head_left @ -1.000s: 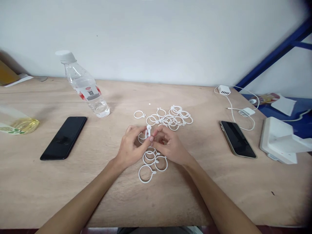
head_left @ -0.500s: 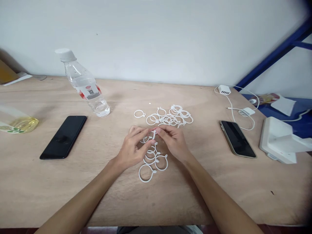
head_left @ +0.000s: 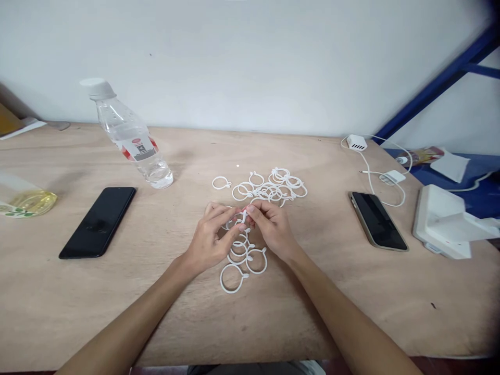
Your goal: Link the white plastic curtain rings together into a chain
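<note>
Between the fingertips of both hands is a white plastic ring (head_left: pixel 244 216) with a small tab, seen nearly edge-on. My left hand (head_left: pixel 213 234) pinches it from the left, thumb below and fingers above. On the other side, my right hand (head_left: pixel 271 226) grips its upper end between thumb and fingers. Part of the ring is hidden by the fingers. Several loose rings lie under and in front of the hands, the nearest a single white ring (head_left: pixel 232 279). Beyond the fingers a pile of similar white rings (head_left: pixel 273 191) overlaps, with one separate ring (head_left: pixel 221 183) to its left.
A water bottle (head_left: pixel 135 140) stands back left, behind a black phone (head_left: pixel 98 222). At far left is a clear bottle with yellow liquid (head_left: pixel 37 202). On the right lie another phone (head_left: pixel 378 221), a charger with white cables (head_left: pixel 357 142) and a white plastic device (head_left: pixel 441 219).
The right hand's fingers have curled in closer around the ring's upper end. The left hand keeps its pinch. The whole view has shifted slightly.
</note>
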A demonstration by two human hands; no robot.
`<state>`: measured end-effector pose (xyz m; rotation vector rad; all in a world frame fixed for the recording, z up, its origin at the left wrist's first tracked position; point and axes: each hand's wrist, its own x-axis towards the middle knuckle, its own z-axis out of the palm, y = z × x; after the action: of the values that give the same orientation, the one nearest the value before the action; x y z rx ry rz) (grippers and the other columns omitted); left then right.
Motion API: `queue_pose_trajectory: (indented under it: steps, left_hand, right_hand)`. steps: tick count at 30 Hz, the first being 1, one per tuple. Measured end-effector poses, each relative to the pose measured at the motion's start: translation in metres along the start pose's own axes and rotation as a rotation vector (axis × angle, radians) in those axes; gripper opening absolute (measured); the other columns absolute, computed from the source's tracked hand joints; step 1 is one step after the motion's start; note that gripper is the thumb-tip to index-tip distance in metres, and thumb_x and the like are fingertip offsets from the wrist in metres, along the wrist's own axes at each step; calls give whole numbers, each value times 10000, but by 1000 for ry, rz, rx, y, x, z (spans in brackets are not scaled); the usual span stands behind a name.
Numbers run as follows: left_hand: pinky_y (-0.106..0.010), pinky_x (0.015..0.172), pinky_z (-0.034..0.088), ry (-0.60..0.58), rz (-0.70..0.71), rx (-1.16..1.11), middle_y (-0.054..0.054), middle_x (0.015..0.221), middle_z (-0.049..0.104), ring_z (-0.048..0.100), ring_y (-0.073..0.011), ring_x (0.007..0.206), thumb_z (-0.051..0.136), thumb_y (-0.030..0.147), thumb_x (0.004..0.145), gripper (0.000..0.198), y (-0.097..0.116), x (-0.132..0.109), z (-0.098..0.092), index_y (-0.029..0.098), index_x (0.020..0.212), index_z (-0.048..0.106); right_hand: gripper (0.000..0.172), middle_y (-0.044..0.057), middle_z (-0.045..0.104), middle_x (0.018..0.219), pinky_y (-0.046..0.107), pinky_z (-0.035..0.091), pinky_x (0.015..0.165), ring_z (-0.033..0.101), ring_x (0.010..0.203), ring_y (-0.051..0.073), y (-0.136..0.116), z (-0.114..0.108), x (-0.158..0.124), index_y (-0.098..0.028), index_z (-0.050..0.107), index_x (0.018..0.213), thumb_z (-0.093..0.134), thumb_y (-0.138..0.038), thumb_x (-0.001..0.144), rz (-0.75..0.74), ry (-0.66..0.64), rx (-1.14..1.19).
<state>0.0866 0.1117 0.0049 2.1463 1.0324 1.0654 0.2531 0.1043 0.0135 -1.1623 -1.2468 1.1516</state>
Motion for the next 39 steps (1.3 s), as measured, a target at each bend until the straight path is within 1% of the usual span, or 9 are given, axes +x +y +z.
queue_pose_trajectory:
  steps: [5,8,12,15,19,23,31,34,39]
  left_hand:
    - [-404,874,446,14,-36,-6,-74,1009,718,587,-230,941,606,389,890,286,1,1,-2,210,1094,696]
    - [-418,919,439,18,-54,-24,-71,1061,718,590,-234,1011,504,400,945,313,-1,4,-7,220,1103,705]
    - [-433,977,422,96,-181,149,-72,1110,703,580,-243,1065,506,403,933,319,-11,8,-11,212,1070,722]
    - [-461,989,410,45,-256,315,-74,1124,697,574,-274,1083,640,403,832,338,-20,10,-11,209,1100,711]
    - [-438,942,425,-42,-267,328,-30,1031,734,617,-246,1000,609,314,848,194,-25,11,-11,246,974,739]
    - [-398,858,448,-39,-249,296,-14,907,750,634,-210,853,569,246,851,170,-25,12,-13,233,834,738]
    - [-419,880,441,-26,-249,266,-1,944,755,629,-226,898,555,230,807,195,-25,10,-13,253,811,748]
    - [-425,875,441,-10,-232,241,-10,926,756,631,-233,901,534,264,822,221,-24,11,-12,244,765,747]
    - [-417,846,462,51,-213,206,-51,880,745,638,-243,884,522,383,849,331,-20,12,-12,210,645,718]
  right_hand:
    - [289,-17,585,630,262,429,603,515,596,118,0,1,0,-191,634,673,616,-424,841,-28,24,-30]
    - [246,-14,606,662,265,427,622,523,622,123,0,-1,2,-193,654,704,608,-390,843,-9,35,-36]
    - [219,-13,610,673,269,429,663,538,658,129,-2,-11,8,-192,658,700,600,-358,829,25,25,-42]
    - [211,-21,597,642,265,423,684,537,656,124,-8,-21,10,-189,659,661,588,-309,820,71,-84,-66]
    - [229,-17,627,634,266,417,680,554,654,128,-13,-25,7,-192,682,632,595,-303,812,92,-245,-151]
    - [267,-12,614,578,268,401,623,547,613,138,-12,-22,5,-190,631,554,599,-315,787,27,-68,-232]
    - [300,0,625,604,283,389,629,560,614,159,1,-39,15,-193,633,637,528,-388,840,-41,461,-551]
    - [240,12,661,695,288,390,646,570,662,166,6,-46,16,-207,661,735,485,-324,849,-1,399,-699]
    - [193,21,660,788,298,419,684,585,751,185,6,-45,12,-213,689,863,593,-182,698,6,169,-899]
